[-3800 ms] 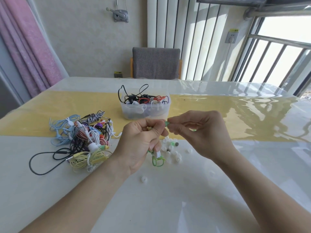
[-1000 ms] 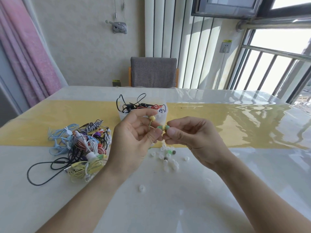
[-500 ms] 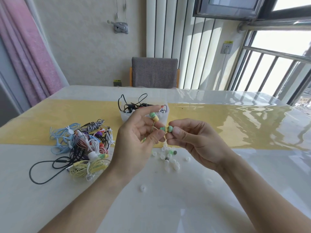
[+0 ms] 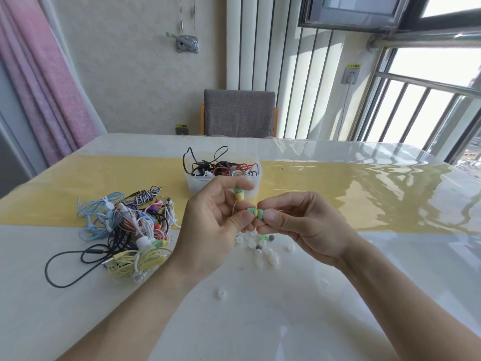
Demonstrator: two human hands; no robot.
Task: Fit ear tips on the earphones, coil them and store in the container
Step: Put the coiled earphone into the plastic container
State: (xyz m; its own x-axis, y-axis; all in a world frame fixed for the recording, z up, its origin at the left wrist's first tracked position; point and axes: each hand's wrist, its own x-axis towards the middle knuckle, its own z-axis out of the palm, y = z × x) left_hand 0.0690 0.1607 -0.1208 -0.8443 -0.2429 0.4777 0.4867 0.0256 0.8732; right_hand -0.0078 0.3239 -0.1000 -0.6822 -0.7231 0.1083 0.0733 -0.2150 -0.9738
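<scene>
Both hands are raised above the table [image 4: 338, 308], meeting in front of the container [image 4: 200, 182]. The left hand [image 4: 210, 230] pinches a green and yellow earbud [image 4: 252, 212] between thumb and fingers, while a second earbud [image 4: 239, 194] of the same pair sits higher up, held under the tip of its forefinger, with a thin green wire running down between the two. The right hand [image 4: 304, 227] has its thumb and forefinger curled onto the outer end of the lower earbud, where the green ear tip [image 4: 260, 213] sits, so the two hands touch at that point. The container is a clear plastic tub standing on the yellow strip across the table, just behind the hands, and it already holds black, red and white earphones, with a black loop of wire rising over its rim. To the left of the hands lies a tangled pile of earphones [image 4: 125, 230] in blue, white, purple, black and yellow. Below the hands a cluster of loose ear tips [image 4: 263, 250] lies scattered on the white surface, and a single ear tip [image 4: 221, 293] rests apart, nearer the person. A grey chair [image 4: 239, 113] stands at the far side.
</scene>
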